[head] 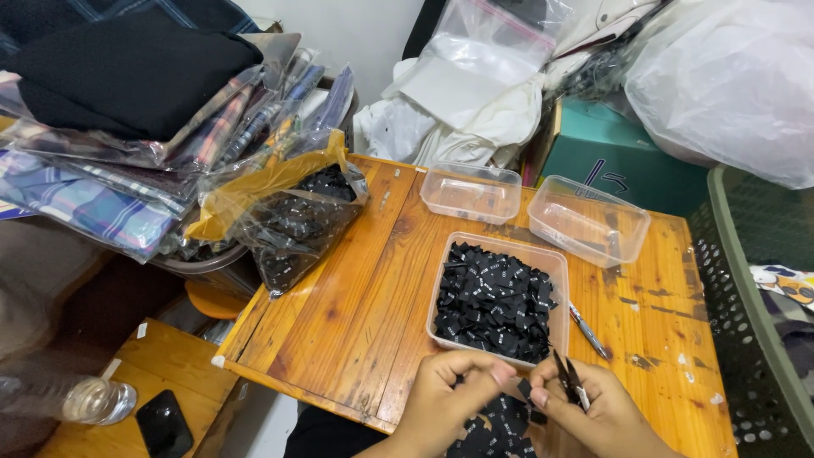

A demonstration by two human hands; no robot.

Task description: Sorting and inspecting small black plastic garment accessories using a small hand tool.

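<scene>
My left hand (445, 399) and my right hand (593, 411) meet at the near edge of a small wooden table (356, 297). Together they pinch a small black fabric label (523, 388). The right hand also grips small black scissors (566, 379), blades pointing up. Just beyond my hands stands a clear plastic tub (555, 263) full of black labels (492, 301) with white print. More black labels (500, 428) lie below my hands.
Two empty clear tubs (471, 192) (587, 219) stand at the table's far side. A pen (587, 329) lies right of the full tub. A plastic bag of labels (297, 220), stacked packaged clothes (127, 127), a teal box (619, 153), a mesh basket (755, 288), a bottle (93, 399) and a phone (164, 424) surround it.
</scene>
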